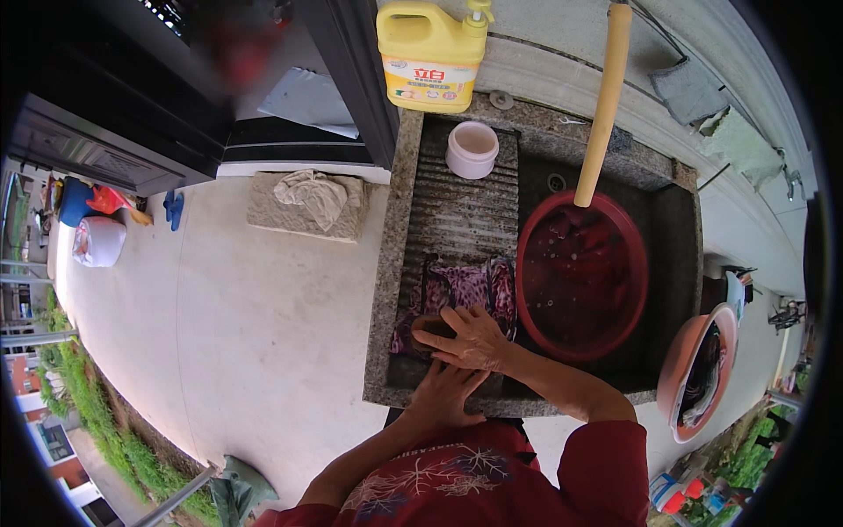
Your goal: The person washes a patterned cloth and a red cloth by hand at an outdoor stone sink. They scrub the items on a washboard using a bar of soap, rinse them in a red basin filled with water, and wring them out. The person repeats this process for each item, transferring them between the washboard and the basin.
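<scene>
A purple-and-black patterned garment lies wet and bunched on the ribbed stone washboard of the sink. My right hand grips a brown scrub brush by its back and presses it onto the garment's near part. The brush's underside is hidden. Just below, my left hand rests with fingers spread at the near edge of the washboard, close under my right wrist. Its fingertips are partly covered, so whether they touch the cloth I cannot tell.
Right of the washboard, a red basin holds dark red cloth in water, under a yellow pipe. A pink tub and a yellow jug stand at the far end. A salmon basin with clothes sits outside the sink's right side.
</scene>
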Motion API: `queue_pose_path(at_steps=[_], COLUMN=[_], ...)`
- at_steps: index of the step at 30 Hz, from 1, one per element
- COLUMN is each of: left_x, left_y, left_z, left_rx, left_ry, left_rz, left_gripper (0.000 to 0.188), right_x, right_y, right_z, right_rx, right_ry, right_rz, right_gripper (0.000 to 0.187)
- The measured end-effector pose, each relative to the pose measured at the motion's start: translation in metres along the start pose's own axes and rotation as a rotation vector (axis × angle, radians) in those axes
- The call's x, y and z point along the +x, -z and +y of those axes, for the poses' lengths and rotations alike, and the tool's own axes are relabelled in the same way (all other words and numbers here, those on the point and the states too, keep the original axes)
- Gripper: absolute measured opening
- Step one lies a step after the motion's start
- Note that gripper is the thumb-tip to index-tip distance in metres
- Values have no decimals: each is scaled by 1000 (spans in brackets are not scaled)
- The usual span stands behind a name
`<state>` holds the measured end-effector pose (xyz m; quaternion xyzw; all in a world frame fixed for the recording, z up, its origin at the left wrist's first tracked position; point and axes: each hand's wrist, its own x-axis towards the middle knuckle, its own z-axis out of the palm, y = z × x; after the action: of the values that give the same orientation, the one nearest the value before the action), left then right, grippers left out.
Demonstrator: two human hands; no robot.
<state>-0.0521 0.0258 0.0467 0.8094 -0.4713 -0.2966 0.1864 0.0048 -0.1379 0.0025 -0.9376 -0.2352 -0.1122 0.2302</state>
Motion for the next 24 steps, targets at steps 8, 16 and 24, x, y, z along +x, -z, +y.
queue_pose_path(at_steps=[8, 16, 24], left_x=[8, 4, 24], left_y=[1, 6, 9], left_z=[7, 6, -13], left_rx=[21, 13, -419], left_ry=[-64, -18, -46], left_rz=[81, 7, 316], left_gripper=[88, 86, 76], right_x=[70, -20, 32], right_y=[-31, 9, 5], right_z=[121, 44, 151], right_rx=[-83, -105, 1062], right_ry=[-518, -148, -976], right_rz=[346, 14, 354], right_gripper=[44, 56, 71])
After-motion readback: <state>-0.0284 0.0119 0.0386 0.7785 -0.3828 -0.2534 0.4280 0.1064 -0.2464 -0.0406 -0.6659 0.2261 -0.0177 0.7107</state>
